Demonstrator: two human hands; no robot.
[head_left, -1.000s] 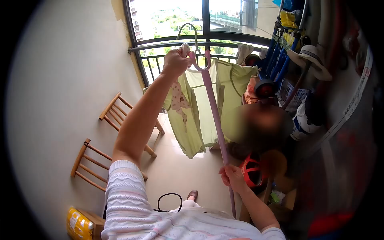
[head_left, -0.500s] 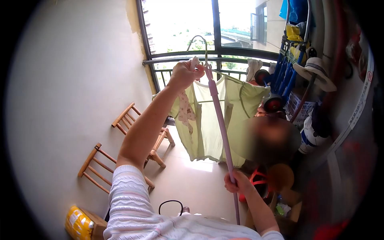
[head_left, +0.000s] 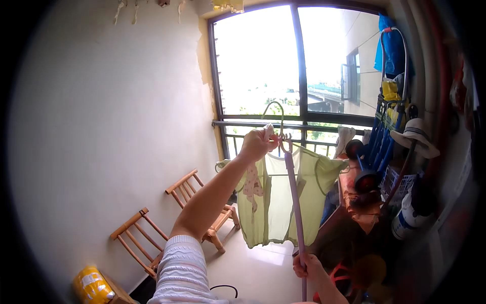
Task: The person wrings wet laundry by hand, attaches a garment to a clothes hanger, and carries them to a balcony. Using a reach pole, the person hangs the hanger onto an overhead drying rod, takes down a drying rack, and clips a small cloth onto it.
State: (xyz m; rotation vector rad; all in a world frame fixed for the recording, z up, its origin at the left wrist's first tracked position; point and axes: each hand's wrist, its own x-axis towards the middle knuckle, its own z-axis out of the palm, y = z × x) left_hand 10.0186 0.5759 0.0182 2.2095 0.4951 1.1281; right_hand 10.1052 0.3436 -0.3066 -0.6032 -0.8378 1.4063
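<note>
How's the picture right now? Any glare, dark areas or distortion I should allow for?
Head view: the window is blown nearly white; glare shines on the floor just below the green garment. Also in the head view: the lower right is dark and murky, the rounded black border and bowed edges suggest wide-lens distortion, yet the left hand and pole read clearly.

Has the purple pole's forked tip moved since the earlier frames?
Yes, left, as seen against the window's upright bar: a second ago its right edge lined up with the bar; now the whole forked tip lies left.
</note>
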